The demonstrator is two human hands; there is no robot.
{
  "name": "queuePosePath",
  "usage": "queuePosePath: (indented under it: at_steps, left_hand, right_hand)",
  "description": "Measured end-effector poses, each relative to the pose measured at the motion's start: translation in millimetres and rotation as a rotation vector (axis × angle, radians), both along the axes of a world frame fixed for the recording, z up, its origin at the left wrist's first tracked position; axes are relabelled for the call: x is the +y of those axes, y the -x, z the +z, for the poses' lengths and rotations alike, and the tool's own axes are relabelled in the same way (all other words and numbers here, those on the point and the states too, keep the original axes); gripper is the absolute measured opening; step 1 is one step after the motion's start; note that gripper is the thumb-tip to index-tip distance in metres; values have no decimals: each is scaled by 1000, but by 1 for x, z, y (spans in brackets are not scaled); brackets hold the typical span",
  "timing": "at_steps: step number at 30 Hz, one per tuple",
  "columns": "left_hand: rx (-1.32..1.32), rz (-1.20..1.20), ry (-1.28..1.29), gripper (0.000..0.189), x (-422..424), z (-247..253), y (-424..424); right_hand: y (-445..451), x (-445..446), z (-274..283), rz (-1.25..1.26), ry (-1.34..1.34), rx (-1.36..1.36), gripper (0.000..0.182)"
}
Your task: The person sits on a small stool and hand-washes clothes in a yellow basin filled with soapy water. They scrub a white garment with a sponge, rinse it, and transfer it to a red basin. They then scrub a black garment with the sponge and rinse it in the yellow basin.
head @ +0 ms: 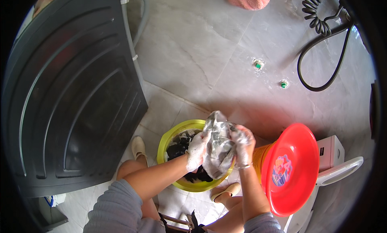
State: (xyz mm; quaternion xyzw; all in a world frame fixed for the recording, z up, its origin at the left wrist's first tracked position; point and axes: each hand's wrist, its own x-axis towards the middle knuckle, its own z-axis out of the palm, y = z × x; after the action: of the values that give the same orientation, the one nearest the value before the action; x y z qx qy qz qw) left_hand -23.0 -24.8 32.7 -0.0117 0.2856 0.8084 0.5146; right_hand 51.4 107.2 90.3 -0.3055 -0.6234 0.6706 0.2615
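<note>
Between my two hands is a soapy grey cloth garment (218, 148), bunched and coated in white suds. My left hand (197, 150), covered in foam, grips its left side. On the other side my right hand (243, 140), also foamy and with a bracelet at the wrist, has hold of the fabric. Below them a yellow-green plastic basin (164, 143) stands on the tiles. Dark wet clothes (178, 148) lie in its sudsy water. The garment hides the basin's right part.
A dark washing machine side panel (75, 91) fills the left, with a grey drain hose (130, 36) behind. At right, a red plastic basin (297, 169) leans on a yellow bucket (261, 157) near a white toilet (341, 171). A black coiled hose (316, 13) hangs on the wall.
</note>
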Motion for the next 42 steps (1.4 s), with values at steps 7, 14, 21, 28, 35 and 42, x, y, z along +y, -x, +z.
queuePosePath:
  at_steps: [7, 14, 21, 28, 35, 42]
  left_hand:
    - [-172, -240, 242, 44, -8, 18, -23]
    - [236, -258, -238, 38, -14, -19, -7]
    - [120, -76, 99, 10, 21, 28, -20]
    - [9, -71, 204, 17, 16, 26, -24]
    - [351, -75, 279, 18, 4, 18, -13]
    - [557, -215, 113, 21, 2, 28, 1]
  right_hand:
    - [2, -8, 20, -69, -394, 38, 7]
    - [-19, -84, -9, 541, -1314, 354, 15]
    - [0, -31, -21, -3, -888, -246, 10]
    - [6, -29, -7, -23, -1003, -458, 17]
    - [-10, -37, 2, 98, -909, -293, 33]
    - [-23, 4, -50, 413, 561, 143, 62]
